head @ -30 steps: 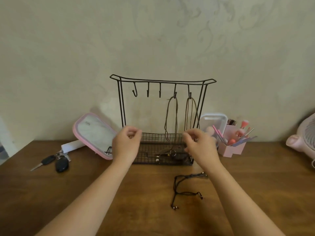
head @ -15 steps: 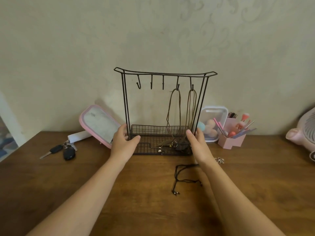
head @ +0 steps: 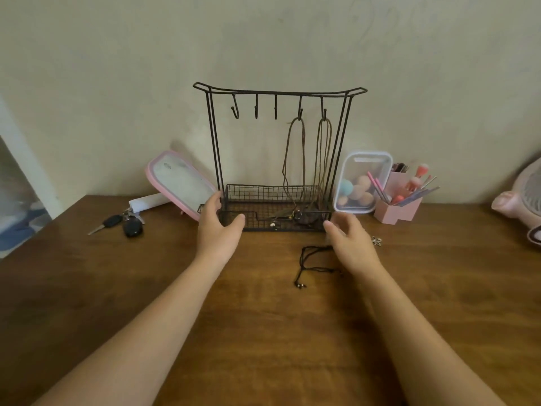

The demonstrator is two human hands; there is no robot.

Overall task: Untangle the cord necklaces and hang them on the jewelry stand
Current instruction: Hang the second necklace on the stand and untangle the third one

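Observation:
The black wire jewelry stand (head: 215, 148) stands at the back of the wooden table (head: 263, 332), against the wall. Two brown cord necklaces (head: 294, 159) hang from its two right hooks, and their pendants lie in the mesh basket. The three hooks on the left are bare. A black cord necklace (head: 307, 263) lies loose on the table in front of the stand, its right part hidden under my right hand. My left hand (head: 219, 230) grips the basket's front left corner, thumb on the front rim. My right hand (head: 349, 243) hovers with fingers spread just off the front right corner.
A pink-rimmed lid (head: 178, 183) leans on the wall left of the stand, with a white tube and car keys (head: 126, 224) beside it. To the right are a clear box of sponges (head: 363, 183), a pink brush holder (head: 399, 206), a small silver charm (head: 377, 241) and a pink fan (head: 524, 200).
Both hands came down from in front of the stand to the basket's front corners. My right hand has since drawn slightly back off its corner; the left stays on.

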